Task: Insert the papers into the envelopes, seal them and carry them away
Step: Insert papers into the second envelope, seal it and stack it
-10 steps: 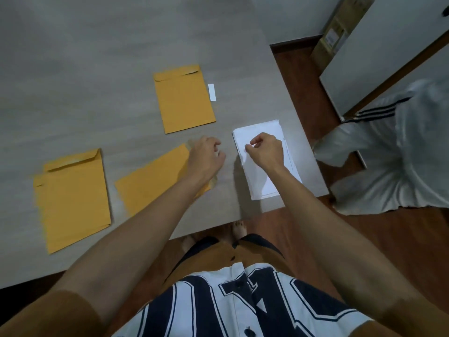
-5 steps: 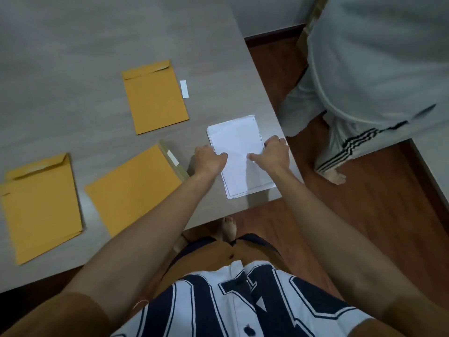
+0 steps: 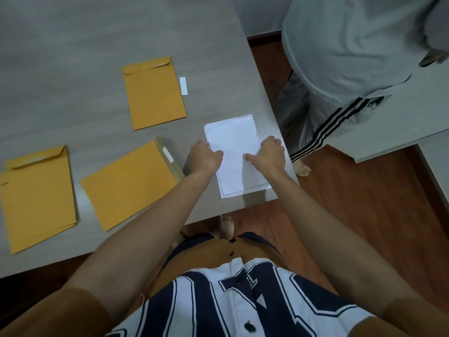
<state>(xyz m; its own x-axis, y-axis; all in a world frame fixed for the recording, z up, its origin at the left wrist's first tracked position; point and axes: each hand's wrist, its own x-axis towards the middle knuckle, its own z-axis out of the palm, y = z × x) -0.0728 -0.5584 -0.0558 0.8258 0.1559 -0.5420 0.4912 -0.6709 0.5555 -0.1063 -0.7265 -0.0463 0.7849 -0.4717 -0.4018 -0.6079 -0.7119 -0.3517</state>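
A second ago the left hand rested on the open envelope. Now it joins the right hand on the papers, and both pinch the stack's side edges, thumbs on top, fingers curled. The stack lies flat near the worktop corner, so lifting sheets for insertion seems next. The open envelope's mouth faces the papers. Other envelopes have flaps folded, contents hidden.

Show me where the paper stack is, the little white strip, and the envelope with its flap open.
paper stack (image 3: 232,136): head view, far half of the bare top sheet.
white strip (image 3: 184,86): head view, its middle.
open-flap envelope (image 3: 128,184): head view, middle of its yellow body.
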